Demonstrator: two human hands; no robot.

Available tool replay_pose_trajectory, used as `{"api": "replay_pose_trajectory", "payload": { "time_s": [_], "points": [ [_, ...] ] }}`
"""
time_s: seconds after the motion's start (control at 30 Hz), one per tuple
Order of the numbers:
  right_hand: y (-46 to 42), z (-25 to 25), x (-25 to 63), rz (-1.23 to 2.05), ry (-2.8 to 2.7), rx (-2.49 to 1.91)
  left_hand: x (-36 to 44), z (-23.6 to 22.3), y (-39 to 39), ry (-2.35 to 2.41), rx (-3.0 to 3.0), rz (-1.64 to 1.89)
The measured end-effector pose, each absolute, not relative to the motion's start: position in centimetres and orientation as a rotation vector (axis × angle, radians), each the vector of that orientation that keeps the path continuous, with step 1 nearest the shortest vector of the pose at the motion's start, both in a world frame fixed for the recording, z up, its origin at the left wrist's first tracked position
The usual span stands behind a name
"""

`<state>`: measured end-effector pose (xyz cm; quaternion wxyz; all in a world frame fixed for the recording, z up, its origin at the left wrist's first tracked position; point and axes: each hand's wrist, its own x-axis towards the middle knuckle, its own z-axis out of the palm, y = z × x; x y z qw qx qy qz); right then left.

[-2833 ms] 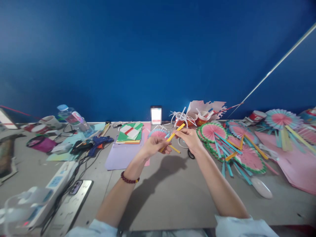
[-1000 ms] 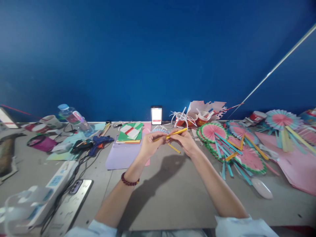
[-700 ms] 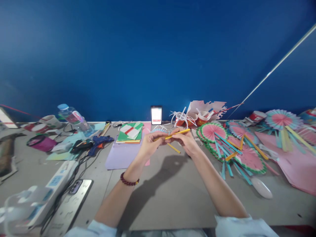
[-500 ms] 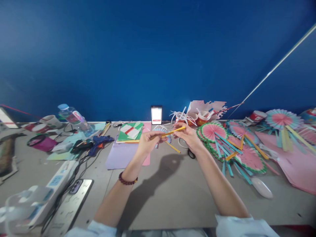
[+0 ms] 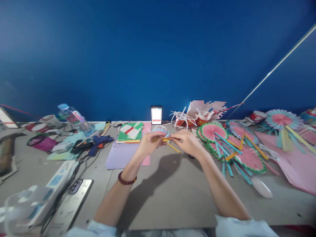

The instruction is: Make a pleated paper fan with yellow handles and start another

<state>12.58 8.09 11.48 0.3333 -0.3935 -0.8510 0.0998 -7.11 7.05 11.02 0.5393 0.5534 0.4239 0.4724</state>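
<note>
Both hands are raised over the middle of the table. A yellow paper strip (image 5: 166, 140) runs between their fingertips. My left hand (image 5: 148, 144) is closed on the strip, with a beaded bracelet at its wrist. The fingers of my right hand (image 5: 187, 141) pinch together at the strip's right end. Part of the strip is covered by fingers. Just behind the hands lies a light blue pleated paper fan (image 5: 159, 130), partly hidden. Another yellow strip (image 5: 174, 148) slants across the table below my fingertips.
Watermelon-patterned paper fans (image 5: 249, 158) with strips lie at right, near a white oval object (image 5: 262, 187). Coloured paper sheets (image 5: 120, 156) are left of centre. A blue glue gun (image 5: 97, 144), a bottle (image 5: 75, 118), a power strip (image 5: 53, 184) and a phone (image 5: 76, 197) occupy the left.
My right hand has moved slightly left and down, its fingertips closer to my left hand. The yellow strip's visible part is shorter and no longer rises toward the upper right.
</note>
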Motion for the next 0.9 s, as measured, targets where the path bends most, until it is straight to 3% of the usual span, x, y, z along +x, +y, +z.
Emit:
{"api": "replay_pose_trajectory", "payload": {
  "time_s": [0.33,0.47,0.73,0.9],
  "points": [
    [7.1,11.1,11.1,0.471,-2.104,-1.208,-6.9,10.9,7.4,1.067,0.999,1.449],
    [6.9,10.7,10.4,0.545,-2.015,-1.177,-6.8,10.5,7.5,1.073,0.974,1.434],
    [7.1,10.0,9.7,1.005,-1.695,-1.021,-6.6,10.3,7.6,1.056,0.976,1.333],
    [7.2,9.0,9.2,1.032,-1.558,-1.031,-6.5,10.6,7.4,1.029,0.922,1.335]
  ]
}}
